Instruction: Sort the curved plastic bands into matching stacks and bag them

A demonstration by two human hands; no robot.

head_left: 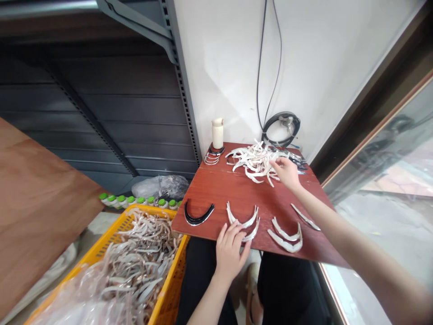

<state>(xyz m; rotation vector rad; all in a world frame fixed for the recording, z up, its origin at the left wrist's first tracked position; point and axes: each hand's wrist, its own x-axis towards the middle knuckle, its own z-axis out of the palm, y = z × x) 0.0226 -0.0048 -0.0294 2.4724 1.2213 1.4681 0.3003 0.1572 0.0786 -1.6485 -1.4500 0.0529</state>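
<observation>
My left hand (pixel 232 250) rests at the table's front edge, fingers spread over a pair of curved white strips (pixel 250 221). My right hand (pixel 286 171) reaches to the right side of a pile of white curved strips (pixel 255 158), its thumb and fingertips pinched together at a strip. To the left of my left hand lies a black U-shaped strip (pixel 199 221). Two nested curved white strips (pixel 287 243) lie at the front right, and a single thin strip (pixel 306 217) lies under my right forearm's left side.
The red-brown table (pixel 209 189) stands against a white wall. On it are a cream cylinder (pixel 217 134), a black cable coil (pixel 280 131) and dark strips (pixel 294 158). A yellow crate (pixel 181 257) full of strips stands left, near green-capped bottles (pixel 141 200).
</observation>
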